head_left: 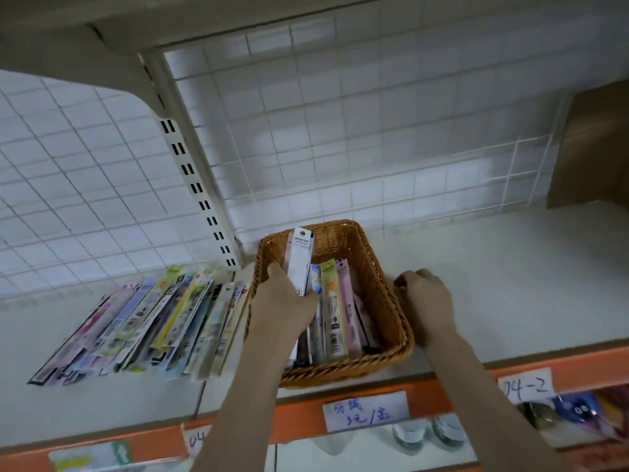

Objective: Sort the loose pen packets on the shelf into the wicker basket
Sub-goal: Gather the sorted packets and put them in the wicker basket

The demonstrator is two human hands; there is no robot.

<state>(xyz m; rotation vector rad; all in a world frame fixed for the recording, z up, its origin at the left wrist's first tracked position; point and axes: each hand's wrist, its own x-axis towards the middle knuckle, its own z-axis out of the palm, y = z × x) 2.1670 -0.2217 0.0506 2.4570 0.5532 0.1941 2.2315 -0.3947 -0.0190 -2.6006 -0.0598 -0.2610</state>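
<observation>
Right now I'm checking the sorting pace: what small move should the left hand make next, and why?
Probably lower the white packet into the wicker basket and let go. The left hand holds it upright over the packets already inside, the right hand steadies the rim, and loose packets wait on the shelf.

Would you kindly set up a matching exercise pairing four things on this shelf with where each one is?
Things:
1. left hand
2. right hand
3. loose pen packets
4. cardboard box

Places:
A. fanned out left of the wicker basket
B. far right of the shelf
C. gripping a white packet over the basket
D. outside the basket's right wall

Pairs: 1-C, 2-D, 3-A, 4-B
</observation>
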